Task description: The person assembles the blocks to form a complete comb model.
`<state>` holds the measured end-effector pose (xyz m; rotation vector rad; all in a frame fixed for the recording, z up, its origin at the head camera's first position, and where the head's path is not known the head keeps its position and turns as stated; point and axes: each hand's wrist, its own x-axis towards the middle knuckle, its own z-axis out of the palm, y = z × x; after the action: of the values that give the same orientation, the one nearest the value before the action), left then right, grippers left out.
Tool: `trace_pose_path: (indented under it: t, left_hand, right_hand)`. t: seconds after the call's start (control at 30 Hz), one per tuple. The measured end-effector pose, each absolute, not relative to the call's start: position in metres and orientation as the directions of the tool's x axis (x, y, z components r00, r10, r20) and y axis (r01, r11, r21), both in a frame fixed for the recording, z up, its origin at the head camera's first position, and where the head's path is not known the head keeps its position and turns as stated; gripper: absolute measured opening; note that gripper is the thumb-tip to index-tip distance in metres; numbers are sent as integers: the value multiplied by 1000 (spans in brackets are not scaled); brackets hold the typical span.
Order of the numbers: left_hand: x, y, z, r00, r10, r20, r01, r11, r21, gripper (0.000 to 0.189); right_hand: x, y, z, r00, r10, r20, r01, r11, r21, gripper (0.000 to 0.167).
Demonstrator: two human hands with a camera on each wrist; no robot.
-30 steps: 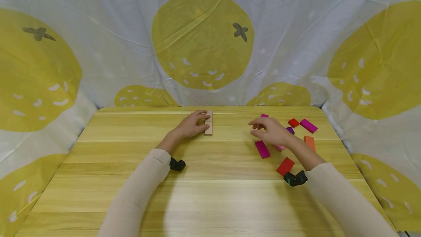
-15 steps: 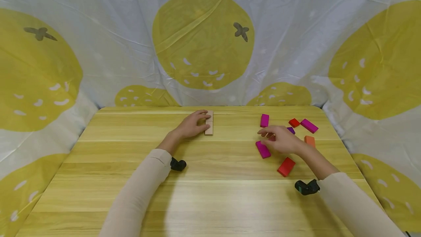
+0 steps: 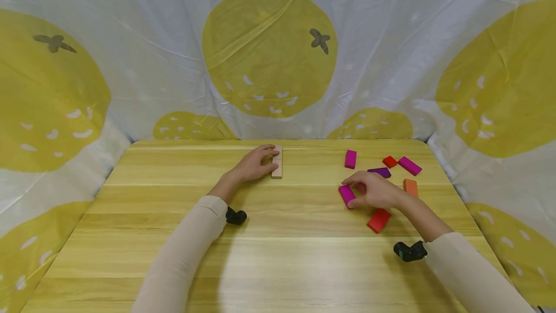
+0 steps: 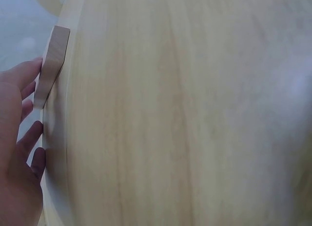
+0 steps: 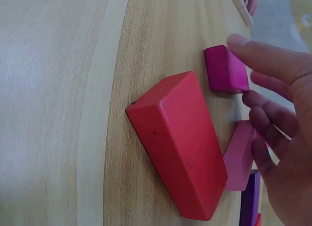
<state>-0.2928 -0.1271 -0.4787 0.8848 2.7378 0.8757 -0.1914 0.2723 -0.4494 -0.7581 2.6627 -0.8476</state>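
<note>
1. the likeliest trouble, i judge, is the magenta rectangular block [image 3: 346,195], seemingly painted wood, lying right of centre in the head view: pinched near its corners, it could twist or slip if thumb and finger press unevenly.
2. the pink rectangular block [image 5: 240,160], under the curled fingers at the right of the right-wrist view, could be knocked askew by a trailing knuckle; the larger-looking red rectangular block [image 3: 379,221], just below the hand in the head view, might be brushed by the palm or wrist.
3. the two pale, unpainted wooden blocks [image 3: 277,170], apparently end to end at upper centre of the head view, could part or shift if the fingers on them drag sideways.
4. the right hand [image 3: 374,190] curls thumb and index finger round the magenta block, spread about its length; how firmly they pinch, i cannot tell.
5. the left hand [image 3: 253,165] is loosely extended, thumb and fingertips apart, touching the pale blocks without a clear clasp.
</note>
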Motion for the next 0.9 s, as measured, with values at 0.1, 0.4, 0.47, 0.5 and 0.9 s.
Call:
trace_pose_path:
  t: [0.1,0.4,0.47,0.5,0.9]
  left_hand:
    - [-294,-128,-478,-820,571,47,492,660,568,50]
    - [-294,-129,-478,-819,571,44,490,659,570,51]
    - [-294,-129,-478,-819,571,45,491,660,568,51]
    - [-294,-129,-478,-819,572,45,492,660,567,52]
    - [-291,-127,-477,-822,569,38,484,661,574,52]
  right_hand:
    - [-192,272,-449,-822,-560,-105,-406,706,-580,62]
    - [-194,271,-448,-783,-609,-127,-457,701,-548,62]
    - [-194,271,-448,-783,-609,-127,-462,707,-535,62]
    - [-194,270,-448,-785,-607,-126,-466,711,-527,62]
    - [-196,252,-436,-816,-565,-124,-430,736,-524,66]
